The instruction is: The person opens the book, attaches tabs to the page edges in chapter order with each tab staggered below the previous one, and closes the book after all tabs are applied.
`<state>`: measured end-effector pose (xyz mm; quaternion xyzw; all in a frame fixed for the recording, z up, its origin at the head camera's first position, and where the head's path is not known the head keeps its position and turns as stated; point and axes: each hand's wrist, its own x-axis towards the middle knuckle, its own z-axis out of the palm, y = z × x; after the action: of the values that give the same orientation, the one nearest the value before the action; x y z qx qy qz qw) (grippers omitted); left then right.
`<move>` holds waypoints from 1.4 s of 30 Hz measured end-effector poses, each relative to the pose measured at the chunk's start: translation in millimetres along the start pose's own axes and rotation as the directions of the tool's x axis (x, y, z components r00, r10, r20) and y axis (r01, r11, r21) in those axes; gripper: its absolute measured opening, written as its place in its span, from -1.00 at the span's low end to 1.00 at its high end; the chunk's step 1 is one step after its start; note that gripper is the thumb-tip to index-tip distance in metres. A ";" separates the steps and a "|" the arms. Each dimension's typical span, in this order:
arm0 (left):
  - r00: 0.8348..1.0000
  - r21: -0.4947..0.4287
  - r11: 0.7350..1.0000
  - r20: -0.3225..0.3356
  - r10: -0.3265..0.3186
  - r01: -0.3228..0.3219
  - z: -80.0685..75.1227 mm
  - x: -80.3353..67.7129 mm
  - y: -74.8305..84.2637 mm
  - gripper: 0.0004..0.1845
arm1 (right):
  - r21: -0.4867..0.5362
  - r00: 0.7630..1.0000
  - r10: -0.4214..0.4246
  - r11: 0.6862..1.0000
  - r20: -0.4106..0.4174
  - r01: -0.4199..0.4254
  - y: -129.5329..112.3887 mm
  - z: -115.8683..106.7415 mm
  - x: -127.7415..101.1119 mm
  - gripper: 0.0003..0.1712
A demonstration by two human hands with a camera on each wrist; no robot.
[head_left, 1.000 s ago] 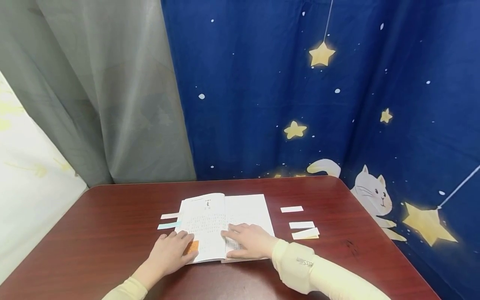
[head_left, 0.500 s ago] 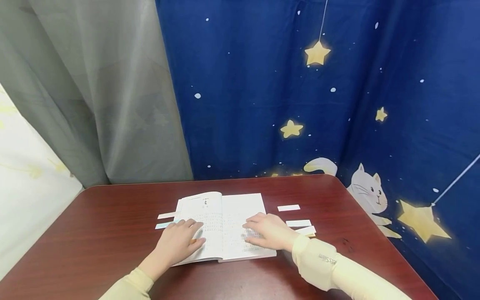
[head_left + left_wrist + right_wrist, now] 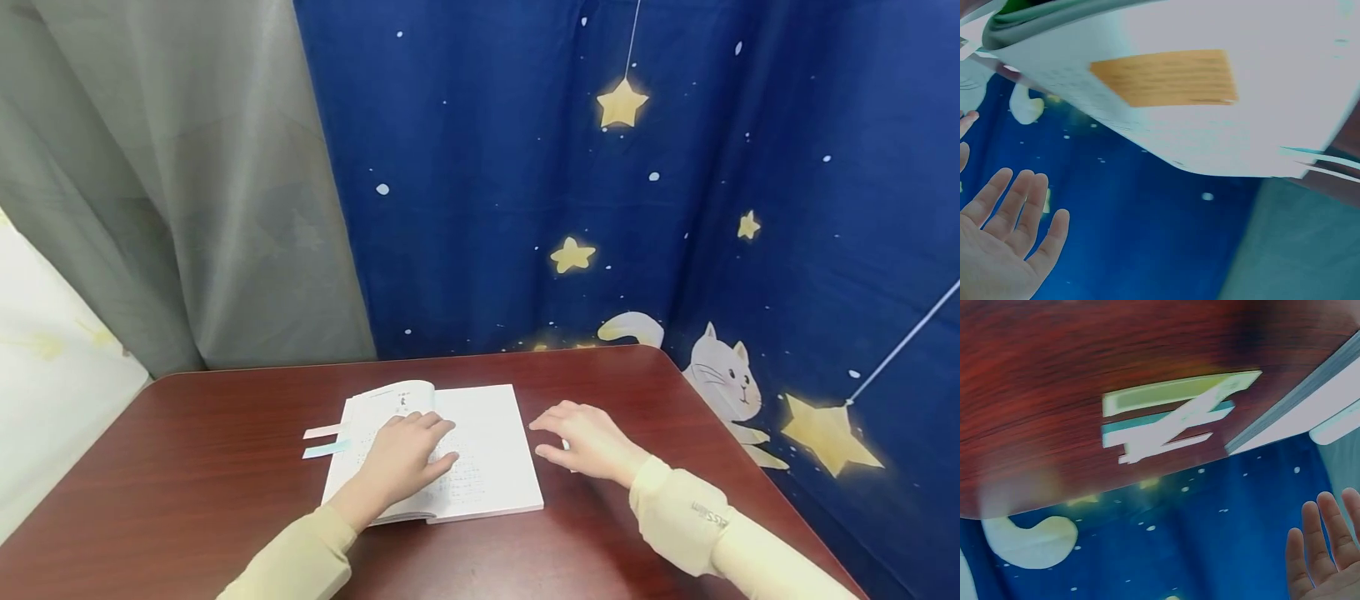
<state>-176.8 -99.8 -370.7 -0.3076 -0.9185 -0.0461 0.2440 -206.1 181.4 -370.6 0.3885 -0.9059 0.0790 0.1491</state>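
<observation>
An open book (image 3: 487,450) with printed text lies on the table. My left hand (image 3: 405,458) is over its left page, fingers spread and loosely straight, holding nothing. That page bears an orange sticky note (image 3: 1166,78), hidden under the hand in the head view. From the book's left edge stick out a pale tab (image 3: 321,432) and a light blue tab (image 3: 327,450). Right of the book, my right hand (image 3: 592,437) hovers with relaxed fingers over several paper strips (image 3: 1166,428), mostly hidden behind it in the head view. One strip lies slantwise across the others.
The dark red wooden table (image 3: 225,450) has a rounded far right corner. Behind it hang a grey curtain (image 3: 255,208) and a blue curtain (image 3: 480,208) printed with stars and a white cat.
My right hand has moved off the right page to the strips on the right. The left hand has slid right and up across the left page, covering the orange note.
</observation>
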 end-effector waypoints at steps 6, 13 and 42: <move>0.999 -0.004 0.999 0.032 0.042 -0.042 3.9 20.8 20.8 -0.59 | -0.009 0.999 0.022 1.000 -0.029 -0.022 12.1 -1.1 -15.8 -0.66; 0.994 0.005 0.995 0.049 0.095 -0.095 12.2 42.2 47.4 -0.59 | -0.033 0.998 0.047 0.998 -0.049 -0.049 27.0 2.4 -35.0 -0.67; 0.969 0.022 0.990 0.206 0.135 -0.142 65.8 91.5 122.9 -0.72 | -0.049 0.993 0.105 0.993 -0.047 -0.107 59.5 22.9 -80.3 -0.74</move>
<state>-195.5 64.5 -392.8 -0.3696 -0.9156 0.0196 0.1569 -201.7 270.9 -420.4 0.3339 -0.9235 0.0720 0.1746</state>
